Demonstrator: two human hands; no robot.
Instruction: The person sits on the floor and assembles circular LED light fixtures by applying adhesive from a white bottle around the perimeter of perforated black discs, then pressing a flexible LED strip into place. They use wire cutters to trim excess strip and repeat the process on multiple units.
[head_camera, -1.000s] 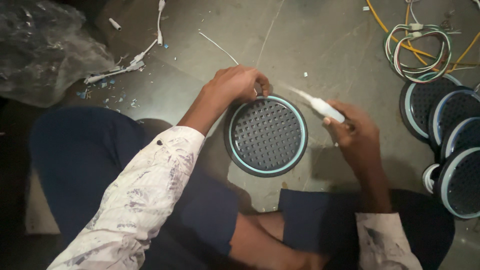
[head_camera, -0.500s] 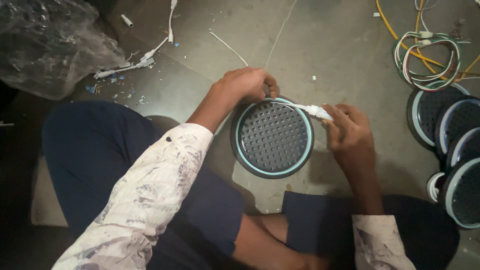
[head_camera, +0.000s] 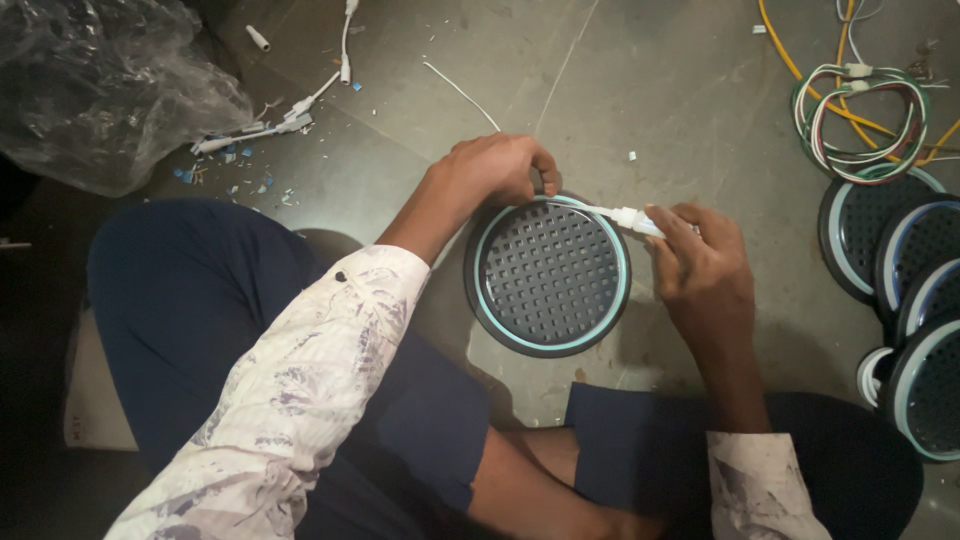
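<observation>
Since one second ago, the right hand (head_camera: 700, 265) has come closer to the disc, so the small white tube with a thin nozzle (head_camera: 630, 216) now touches the upper right part of the rim; before, it was held apart from it. Its fingers are closed narrowly around the tube body. The left hand (head_camera: 495, 168) keeps its place at the top edge of the round dark plastic disc with a grid of small holes and a pale teal ring (head_camera: 547, 275), fingers curled over the rim and gripping it.

This disc lies flat on the grey stone floor (head_camera: 650, 90), between the person's knees, near the middle of the floor area in view. It looks light and stiff, probably a little fragile at the thin ring, so the outer rim seems the best place to hold it. The grid face is dark and matte; the ring is smooth.

At the right edge of the floor stands a stack of similar discs (head_camera: 890, 270), with coiled coloured wires (head_camera: 865, 115) above them. A crumpled clear plastic bag (head_camera: 100, 90) lies in the top left corner.
</observation>
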